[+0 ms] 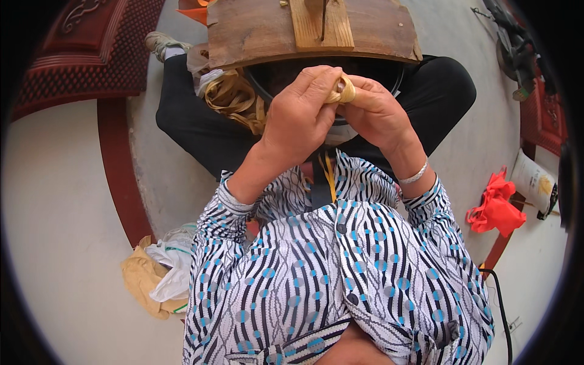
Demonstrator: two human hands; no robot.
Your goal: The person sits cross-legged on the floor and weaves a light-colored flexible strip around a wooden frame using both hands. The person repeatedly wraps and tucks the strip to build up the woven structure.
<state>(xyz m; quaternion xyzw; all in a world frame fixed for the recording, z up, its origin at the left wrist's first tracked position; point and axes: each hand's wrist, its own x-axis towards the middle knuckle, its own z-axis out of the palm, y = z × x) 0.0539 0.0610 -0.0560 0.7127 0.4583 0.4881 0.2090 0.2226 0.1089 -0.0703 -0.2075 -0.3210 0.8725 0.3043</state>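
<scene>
In the head view, the left hand (301, 104) and the right hand (376, 114) meet in front of the chest, just below the near edge of a brown board (249, 33). Between them is a small tan roll (346, 91), a flat band wound into a ring with an opening facing the left hand. The left hand's fingers are bent and pinched on the roll's left side; the right hand's thumb and fingers are closed on its right side, though the lower fingertips are partly hidden. A pale bracelet (415, 174) circles the right wrist. The board carries a lighter wood block (322, 27) and lies over a black tub (260, 84), whose rim shows under its near edge. Left of the tub, tan strips (234, 100) lie in a loose, looped heap. The person sits with knees spread, in black trousers (191, 118) and a patterned shirt (292, 286); a light shoe (163, 44) shows beyond the left knee. On the floor (164, 194), at the lower left, a white bag (173, 261) lies against a tan cloth (141, 274). At the right, a crumpled red bag (497, 205) lies beside a white packet (530, 176), with a black cable (502, 310) nearer the person. Dark red carved panels (79, 55) stand at the upper left.
</scene>
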